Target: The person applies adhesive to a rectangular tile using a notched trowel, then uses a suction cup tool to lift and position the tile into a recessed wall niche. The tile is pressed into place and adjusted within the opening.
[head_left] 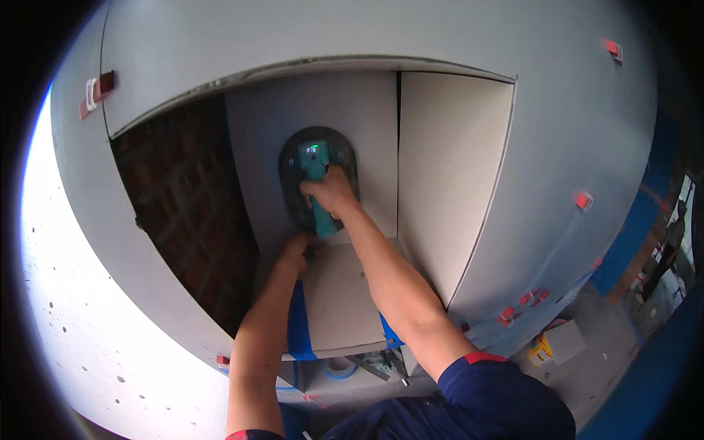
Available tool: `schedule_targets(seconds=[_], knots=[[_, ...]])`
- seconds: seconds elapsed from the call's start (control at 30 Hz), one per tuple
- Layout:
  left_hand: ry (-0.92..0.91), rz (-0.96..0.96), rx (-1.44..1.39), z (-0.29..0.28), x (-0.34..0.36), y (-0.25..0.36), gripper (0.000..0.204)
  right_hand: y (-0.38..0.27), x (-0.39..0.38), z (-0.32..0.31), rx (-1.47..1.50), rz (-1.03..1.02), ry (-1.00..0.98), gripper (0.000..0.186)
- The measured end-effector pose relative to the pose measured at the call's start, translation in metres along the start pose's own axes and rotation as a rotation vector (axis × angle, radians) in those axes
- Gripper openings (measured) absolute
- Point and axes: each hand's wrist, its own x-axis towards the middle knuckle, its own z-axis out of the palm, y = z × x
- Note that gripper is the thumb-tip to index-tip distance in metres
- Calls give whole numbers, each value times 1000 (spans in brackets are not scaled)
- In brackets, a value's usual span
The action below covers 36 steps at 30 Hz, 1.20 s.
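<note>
My right hand [334, 192] is wrapped round the teal grip of a battery suction lifter [314, 155], whose small display glows green. Its dark oval pad [290, 192] lies against the pale back panel [257, 117] of a box-shaped recess. Lower down, my left hand [295, 251] has its fingers drawn together at the panel's bottom edge, beside a small red piece [318, 251]. The fingertips are blurred and partly hidden, so what they hold is unclear. Below spreads the recess's pale bottom slab [341, 293], with blue tape [298, 319] over its front edge.
Bare brickwork [183, 191] shows on the recess's left; a pale side panel [451, 154] lines its right. Red levelling wedges [584, 201] stick out from the grey wall slabs. Under the recess are a blue tape roll [339, 368] and tools. A yellow tub [541, 350] stands lower right.
</note>
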Motion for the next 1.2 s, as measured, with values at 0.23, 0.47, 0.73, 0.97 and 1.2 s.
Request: schedule_targets(seconds=[0.23,0.47,0.73,0.97,1.2], knots=[[96,47,-100,0,-3,-16,15,9,5,5,28,-50,-14,6],[-13,162,85,46,-20,-13,23,8,7,3,104,33,47,10],[602,701,396,53,79,-62,70,-3,9,20,113,145,155,11],[511,491,338,91,46,-46,79,3,7,-4,101,112,129,10],[630,680,375,42,90,-61,78,-2,9,18,168,95,105,10]])
